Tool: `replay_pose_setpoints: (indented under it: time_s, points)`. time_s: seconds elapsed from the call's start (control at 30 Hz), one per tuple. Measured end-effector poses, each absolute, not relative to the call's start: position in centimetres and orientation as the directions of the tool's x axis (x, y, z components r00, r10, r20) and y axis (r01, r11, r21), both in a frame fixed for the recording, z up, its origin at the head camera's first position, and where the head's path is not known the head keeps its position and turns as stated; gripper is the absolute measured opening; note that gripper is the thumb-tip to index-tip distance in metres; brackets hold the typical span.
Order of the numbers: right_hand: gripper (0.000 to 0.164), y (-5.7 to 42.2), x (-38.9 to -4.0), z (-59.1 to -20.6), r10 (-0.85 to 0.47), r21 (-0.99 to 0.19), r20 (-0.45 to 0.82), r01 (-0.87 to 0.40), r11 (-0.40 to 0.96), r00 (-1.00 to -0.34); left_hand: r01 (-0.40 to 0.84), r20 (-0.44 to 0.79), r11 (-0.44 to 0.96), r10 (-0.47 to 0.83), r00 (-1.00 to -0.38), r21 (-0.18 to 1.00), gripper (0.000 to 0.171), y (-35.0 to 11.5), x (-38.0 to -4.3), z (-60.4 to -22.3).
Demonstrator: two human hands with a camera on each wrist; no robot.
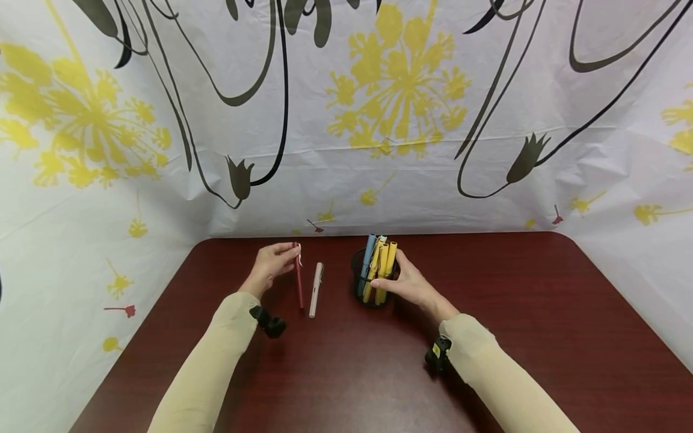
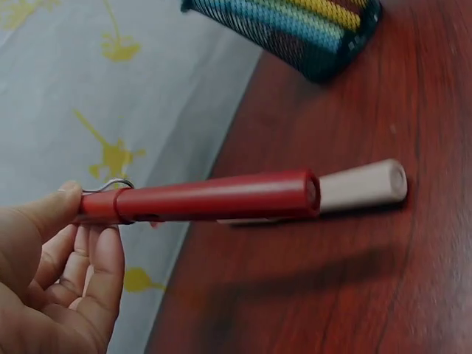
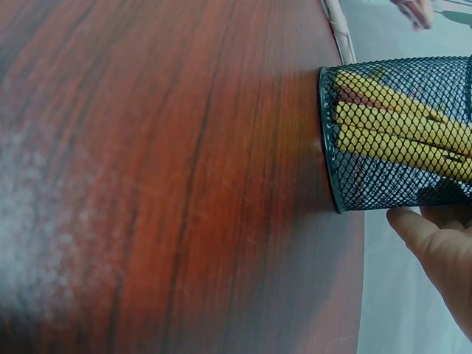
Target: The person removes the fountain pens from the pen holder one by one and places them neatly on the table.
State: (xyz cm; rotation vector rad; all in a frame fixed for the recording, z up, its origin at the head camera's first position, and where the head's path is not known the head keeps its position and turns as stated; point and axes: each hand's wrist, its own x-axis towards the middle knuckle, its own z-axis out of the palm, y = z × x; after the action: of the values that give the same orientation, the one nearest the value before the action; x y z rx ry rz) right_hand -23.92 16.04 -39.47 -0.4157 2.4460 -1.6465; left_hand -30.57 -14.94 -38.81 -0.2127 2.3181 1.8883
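My left hand [image 1: 272,264] pinches a red pen [image 2: 221,198] by its clip end between thumb and fingers. The pen is held up off the table, its other end pointing down. A white pen [image 1: 316,290] lies on the table just right of it. My right hand [image 1: 414,281] grips a black mesh pen cup [image 3: 398,133], thumb and fingers around its right side. Inside the cup stand several yellow pens [image 1: 383,264] and a blue pen [image 1: 367,257], tilted against the rim. In the right wrist view the fingers are partly hidden beyond the frame's edge.
The dark red wooden table [image 1: 346,373] ends at a white cloth [image 1: 303,150] printed with yellow and grey flowers, hanging behind it and at the sides. The cup stands near the table's far edge.
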Motion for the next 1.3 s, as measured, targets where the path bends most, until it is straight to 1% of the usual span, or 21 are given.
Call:
replay_pose_setpoints:
  time_s: [0.17, 0.33, 0.43, 0.73, 1.2, 1.3]
  points:
    - [0.1, 16.5, -25.2, -41.4, -0.309, -0.926, 0.042, -0.153, 0.344, -0.95, -0.23, -0.237, 0.286, -0.012, -0.971, 0.93, 0.046, -15.2, -31.0, -39.9]
    - [0.099, 16.6, -25.4, -41.9, -0.305, -0.926, 0.077, -0.181, 0.331, -0.949, -0.248, -0.261, 0.34, -0.009, -0.965, 0.907, 0.043, -15.1, -31.1, -40.9]
    - [0.097, 16.6, -25.4, -41.9, -0.305, -0.925, 0.086, -0.189, 0.328, -0.948, -0.251, -0.267, 0.346, -0.002, -0.964, 0.904, 0.043, -14.9, -31.2, -41.4]
    - [0.1, 16.6, -25.4, -41.9, -0.299, -0.922, 0.06, -0.168, 0.349, -0.952, -0.239, -0.247, 0.393, -0.032, -0.969, 0.888, 0.042, -14.2, -31.5, -42.5]
    - [0.101, 16.4, -25.3, -41.8, -0.302, -0.928, 0.059, -0.163, 0.334, -0.951, -0.224, -0.219, 0.469, -0.066, -0.973, 0.854, 0.034, -13.4, -31.8, -43.3]
    - [0.101, 16.4, -25.0, -41.3, -0.306, -0.928, 0.046, -0.154, 0.338, -0.951, -0.215, -0.208, 0.494, -0.07, -0.976, 0.843, 0.034, -13.3, -31.7, -43.3]
